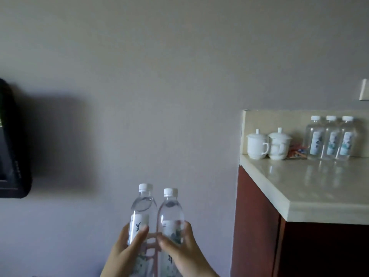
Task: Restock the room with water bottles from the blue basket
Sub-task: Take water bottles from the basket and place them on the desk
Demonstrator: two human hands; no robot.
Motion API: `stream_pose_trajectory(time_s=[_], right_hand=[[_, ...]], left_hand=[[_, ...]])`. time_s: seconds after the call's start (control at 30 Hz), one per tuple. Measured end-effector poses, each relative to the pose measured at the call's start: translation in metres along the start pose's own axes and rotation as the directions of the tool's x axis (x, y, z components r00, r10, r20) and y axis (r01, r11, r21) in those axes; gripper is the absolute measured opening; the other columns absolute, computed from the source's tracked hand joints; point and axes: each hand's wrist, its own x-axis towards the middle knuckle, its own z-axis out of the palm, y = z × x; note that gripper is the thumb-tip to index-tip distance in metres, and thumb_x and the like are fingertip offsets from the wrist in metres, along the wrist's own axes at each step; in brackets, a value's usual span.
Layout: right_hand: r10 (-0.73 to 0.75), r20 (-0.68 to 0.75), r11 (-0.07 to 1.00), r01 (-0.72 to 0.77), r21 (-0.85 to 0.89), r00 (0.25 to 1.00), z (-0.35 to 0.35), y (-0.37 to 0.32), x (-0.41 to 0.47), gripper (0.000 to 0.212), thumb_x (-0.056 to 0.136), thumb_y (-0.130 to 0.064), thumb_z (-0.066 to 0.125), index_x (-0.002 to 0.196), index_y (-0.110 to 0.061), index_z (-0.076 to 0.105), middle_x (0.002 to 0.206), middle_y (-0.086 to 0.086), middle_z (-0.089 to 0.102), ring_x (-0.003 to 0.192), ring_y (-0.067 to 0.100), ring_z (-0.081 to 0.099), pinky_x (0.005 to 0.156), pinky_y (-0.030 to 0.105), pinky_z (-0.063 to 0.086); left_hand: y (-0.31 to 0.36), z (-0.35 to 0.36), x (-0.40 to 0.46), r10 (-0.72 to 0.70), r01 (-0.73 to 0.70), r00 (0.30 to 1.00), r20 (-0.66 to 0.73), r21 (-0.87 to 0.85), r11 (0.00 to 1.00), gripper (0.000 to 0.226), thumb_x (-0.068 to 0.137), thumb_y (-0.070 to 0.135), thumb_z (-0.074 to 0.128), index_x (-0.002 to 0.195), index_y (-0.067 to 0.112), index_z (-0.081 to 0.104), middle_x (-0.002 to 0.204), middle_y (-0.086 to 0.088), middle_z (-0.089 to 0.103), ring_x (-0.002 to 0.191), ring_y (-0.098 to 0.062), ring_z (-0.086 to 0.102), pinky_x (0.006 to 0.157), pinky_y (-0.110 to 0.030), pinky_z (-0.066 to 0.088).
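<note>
I hold two clear water bottles with white caps upright, side by side, low in the middle of the view. My left hand [127, 248] grips the left bottle [142, 208] around its labelled body. My right hand [183, 248] grips the right bottle [171, 212] the same way. Three more water bottles [331, 138] stand in a row at the back of the cream counter [311, 188] on the right. The blue basket is not in view.
Two white lidded cups [267, 144] stand at the counter's back left, with small coloured packets [297, 152] beside them. The counter tops a dark red cabinet [257, 226]. A black wall-mounted screen [12, 146] hangs at the left edge. A white wall switch [364, 92] sits at far right.
</note>
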Motion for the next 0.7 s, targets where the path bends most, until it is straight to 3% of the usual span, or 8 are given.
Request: stream_pose_trajectory(time_s=[0.13, 0.23, 0.37, 0.53, 0.7], right_hand=[[0.032, 0.029, 0.997, -0.034, 0.072, 0.999, 0.037, -0.003, -0.022, 0.045, 0.077, -0.039, 0.073, 0.109, -0.029, 0.042, 0.108, 0.004, 0.063, 0.093, 0.013, 0.068, 0.076, 0.029, 0.056], [0.031, 0.066, 0.997, -0.035, 0.063, 0.997, 0.066, -0.008, -0.035, 0.041, 0.08, -0.039, 0.069, 0.108, -0.032, 0.041, 0.11, 0.002, 0.063, 0.094, 0.014, 0.068, 0.074, 0.032, 0.057], [0.019, 0.099, 0.998, -0.025, 0.055, 0.995, 0.106, -0.01, -0.047, 0.04, 0.081, -0.04, 0.068, 0.108, -0.032, 0.04, 0.109, 0.002, 0.062, 0.093, 0.015, 0.067, 0.072, 0.032, 0.056], [-0.001, 0.164, 0.999, -0.006, 0.044, 0.987, 0.149, -0.01, -0.051, 0.053, 0.081, -0.04, 0.068, 0.12, -0.023, 0.037, 0.109, 0.004, 0.06, 0.093, 0.017, 0.067, 0.068, 0.03, 0.055], [-0.022, 0.255, 0.996, 0.0, 0.085, 0.967, 0.187, -0.008, -0.037, 0.052, 0.079, -0.035, 0.07, 0.117, -0.02, 0.038, 0.111, 0.008, 0.061, 0.096, 0.021, 0.067, 0.08, 0.04, 0.057]], left_hand=[[0.003, -0.034, -0.018, -0.002, 0.002, 1.0, -0.004, 0.012, 1.0, 0.029, 0.088, 0.026, 0.064, 0.111, 0.009, 0.058, 0.075, -0.007, 0.074, 0.065, -0.016, 0.072, 0.055, -0.028, 0.057], [0.008, -0.065, -0.035, -0.008, 0.009, 0.999, -0.036, 0.033, 0.999, 0.025, 0.088, 0.031, 0.058, 0.107, 0.016, 0.057, 0.078, -0.002, 0.076, 0.072, -0.017, 0.074, 0.06, -0.031, 0.059], [0.016, -0.103, -0.053, -0.003, 0.006, 0.997, -0.076, 0.042, 0.999, 0.032, 0.09, 0.031, 0.057, 0.115, 0.011, 0.054, 0.098, -0.018, 0.07, 0.087, -0.031, 0.069, 0.084, -0.05, 0.055], [0.02, -0.146, -0.069, -0.001, 0.006, 0.992, -0.125, 0.042, 0.999, 0.023, 0.088, 0.035, 0.057, 0.106, 0.021, 0.053, 0.098, -0.014, 0.07, 0.08, -0.022, 0.072, 0.073, -0.042, 0.06], [0.024, -0.184, -0.074, -0.001, 0.022, 0.978, -0.21, 0.097, 0.995, 0.03, 0.086, 0.046, 0.058, 0.108, 0.027, 0.052, 0.108, -0.015, 0.067, 0.098, -0.031, 0.068, 0.089, -0.053, 0.053]])
